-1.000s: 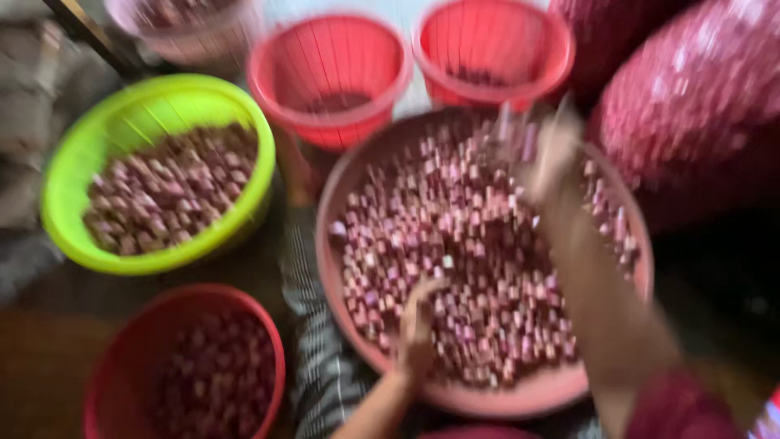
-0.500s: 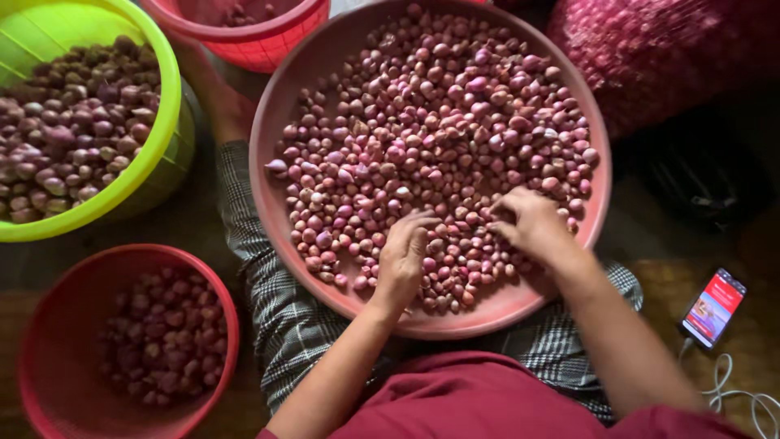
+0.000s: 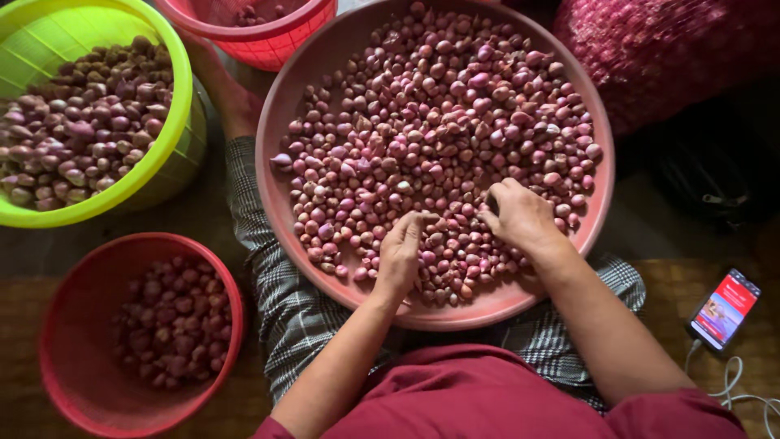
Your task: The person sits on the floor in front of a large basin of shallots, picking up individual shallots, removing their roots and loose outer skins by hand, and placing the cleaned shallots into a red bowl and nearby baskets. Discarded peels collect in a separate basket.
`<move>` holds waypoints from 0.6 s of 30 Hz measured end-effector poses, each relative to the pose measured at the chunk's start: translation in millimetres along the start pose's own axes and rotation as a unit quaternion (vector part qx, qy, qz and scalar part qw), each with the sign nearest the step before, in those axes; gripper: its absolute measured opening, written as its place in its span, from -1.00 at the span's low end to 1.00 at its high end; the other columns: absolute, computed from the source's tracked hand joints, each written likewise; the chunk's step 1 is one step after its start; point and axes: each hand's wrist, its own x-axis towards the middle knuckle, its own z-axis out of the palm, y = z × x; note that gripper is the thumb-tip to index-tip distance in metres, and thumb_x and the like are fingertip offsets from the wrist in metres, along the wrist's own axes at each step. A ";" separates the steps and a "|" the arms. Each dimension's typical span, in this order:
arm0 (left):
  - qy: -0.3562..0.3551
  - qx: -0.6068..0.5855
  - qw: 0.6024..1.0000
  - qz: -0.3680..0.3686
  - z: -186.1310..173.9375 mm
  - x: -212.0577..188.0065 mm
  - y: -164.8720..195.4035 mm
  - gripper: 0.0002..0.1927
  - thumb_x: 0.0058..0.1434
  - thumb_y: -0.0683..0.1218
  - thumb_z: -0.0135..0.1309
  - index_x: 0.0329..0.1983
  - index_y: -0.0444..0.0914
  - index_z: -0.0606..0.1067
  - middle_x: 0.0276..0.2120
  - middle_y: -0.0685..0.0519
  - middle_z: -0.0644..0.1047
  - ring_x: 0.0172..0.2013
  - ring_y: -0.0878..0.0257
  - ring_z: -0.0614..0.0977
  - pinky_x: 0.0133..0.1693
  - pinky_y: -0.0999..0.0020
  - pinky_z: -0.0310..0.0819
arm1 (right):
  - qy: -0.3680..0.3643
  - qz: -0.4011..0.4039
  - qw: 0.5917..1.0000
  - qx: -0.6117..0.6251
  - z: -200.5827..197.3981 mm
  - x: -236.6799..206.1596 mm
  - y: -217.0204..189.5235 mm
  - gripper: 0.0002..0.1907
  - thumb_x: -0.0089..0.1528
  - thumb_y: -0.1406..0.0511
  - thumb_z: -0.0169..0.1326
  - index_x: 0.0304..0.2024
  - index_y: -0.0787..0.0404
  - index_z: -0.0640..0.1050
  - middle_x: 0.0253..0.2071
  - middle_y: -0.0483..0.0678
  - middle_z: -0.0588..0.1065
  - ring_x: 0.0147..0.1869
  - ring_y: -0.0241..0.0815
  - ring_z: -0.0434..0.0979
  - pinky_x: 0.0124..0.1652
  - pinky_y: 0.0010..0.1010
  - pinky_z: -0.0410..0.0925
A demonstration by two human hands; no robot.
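Note:
A wide pink round tray rests on my lap, heaped with several small reddish-purple shallots. My left hand lies on the shallots near the tray's front edge, fingers curled and pinching among them. My right hand sits just to its right, fingers bent down into the pile. Whether either hand grips a single shallot is hidden by the fingers.
A lime-green basket of shallots stands at the left. A red basket with darker shallots sits at the lower left. Another red basket is at the top. A red mesh sack lies top right. A phone with a white cable lies at the right.
The view steadied and dropped toward the tray. My right hand came down from the tray's far rim to the near side beside my left hand. Both now work in the shallots.

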 end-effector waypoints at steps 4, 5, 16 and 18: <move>0.005 -0.059 0.998 -0.025 2.0 3.6 -3.5 -0.58 0.56 0.02 -0.22 -0.01 -0.34 0.58 -0.09 -0.05 0.63 -0.05 0.23 0.60 0.06 0.37 0.46 | 0.006 -0.028 1.000 0.010 -11.4 -1.5 -8.7 -0.66 0.13 0.18 0.26 -0.13 0.19 0.51 -0.12 0.07 0.53 -0.04 0.15 0.58 -0.08 -0.05 0.44; 0.002 -0.094 0.994 -0.061 4.5 3.7 -2.9 -0.59 0.54 0.04 -0.22 0.01 -0.32 0.57 -0.09 -0.03 0.63 -0.07 0.22 0.60 0.02 0.33 0.48 | 0.000 0.012 0.998 0.066 -13.7 -5.6 -13.2 -0.67 0.13 0.19 0.26 -0.14 0.19 0.52 -0.13 0.07 0.55 -0.06 0.10 0.60 -0.07 -0.10 0.45; -0.008 -0.426 0.842 -0.332 5.4 3.1 -24.6 -0.53 0.45 0.22 0.00 -0.20 -0.29 0.54 -0.34 -0.06 0.62 -0.42 0.25 0.60 -0.37 0.30 0.56 | 0.196 -0.080 0.975 0.064 -33.3 31.2 -6.3 -0.61 0.13 0.44 0.22 0.01 0.09 0.62 0.01 0.04 0.52 0.06 0.12 0.53 0.04 -0.12 0.45; 0.003 -0.426 0.839 -0.338 3.0 3.0 -35.1 -0.60 0.42 0.18 0.02 -0.21 -0.26 0.54 -0.37 -0.04 0.61 -0.45 0.24 0.61 -0.42 0.34 0.53 | 0.161 -0.066 0.985 -0.013 -21.0 37.4 -0.4 -0.59 0.12 0.48 0.19 -0.01 0.00 0.64 -0.01 -0.03 0.53 0.04 0.11 0.54 0.00 -0.10 0.45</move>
